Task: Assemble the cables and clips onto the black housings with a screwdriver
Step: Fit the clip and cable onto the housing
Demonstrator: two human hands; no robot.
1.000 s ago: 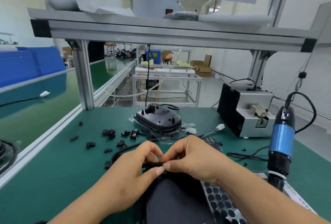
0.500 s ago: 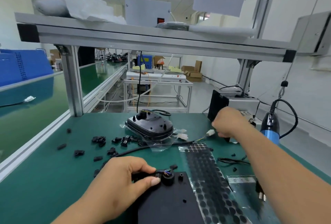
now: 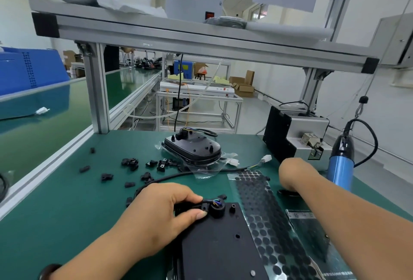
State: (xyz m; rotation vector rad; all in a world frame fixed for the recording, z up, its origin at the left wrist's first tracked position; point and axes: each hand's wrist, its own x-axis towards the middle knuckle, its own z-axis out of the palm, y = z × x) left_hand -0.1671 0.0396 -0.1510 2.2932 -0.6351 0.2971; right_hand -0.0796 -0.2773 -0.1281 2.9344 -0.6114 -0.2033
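Now, by part:
L hand (image 3: 163, 210): at 6 o'clock on the bench, thumb and fingers clamped on the cable (image 3: 178, 175) and a clip (image 3: 204, 207), pinning both to the near black housing (image 3: 221, 241) by its round grommet (image 3: 217, 209).
R hand (image 3: 292, 173): at 3 o'clock, knuckles toward camera; fingers hidden, can't tell if apart or closed, or if holding anything.
Screwdriver (image 3: 341, 163): blue, hanging at 3 o'clock, just beyond R hand, not gripped.
Spare clips (image 3: 129, 163): loose, scattered at 10 o'clock.
2nd housing (image 3: 193, 148): on plastic film at 12 o'clock, cable fitted.
Handling, my guess: cable soft, springy, will creep unless pinned; pinch close to the clip. Clip tiny, light, easy to flick off. Housing stiff, flat, prob. slides on mat; press down near grommet. Take screwdriver at blue barrel.
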